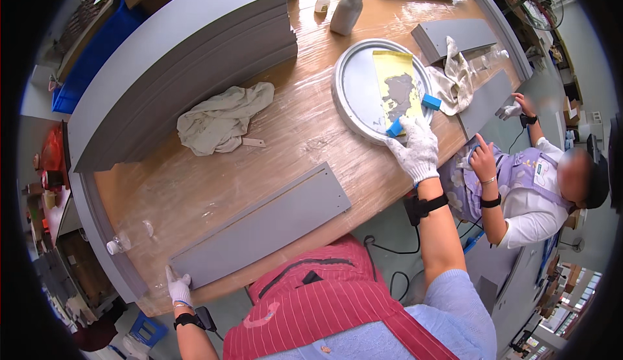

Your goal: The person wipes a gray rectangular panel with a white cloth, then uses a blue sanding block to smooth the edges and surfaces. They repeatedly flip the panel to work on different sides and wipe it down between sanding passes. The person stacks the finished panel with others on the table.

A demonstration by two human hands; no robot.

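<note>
A red striped apron [337, 308] hangs nearest. The left hand [178, 288] presses flat on the long grey panel's [263, 227] near-left corner; it looks stiff and light, best gripped by its edges. The right hand [415, 149] closes on a small blue block [395, 128] at the round grey tray's [350, 81] rim.

Grey panel [263, 225], white gloves, blue sponge [394, 128], grey round tray [363, 87], yellow sheet [394, 68], red striped apron [324, 308].

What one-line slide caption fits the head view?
Gloved right hand reaches blue sponge on round tray; left hand steadies grey panel.
</note>
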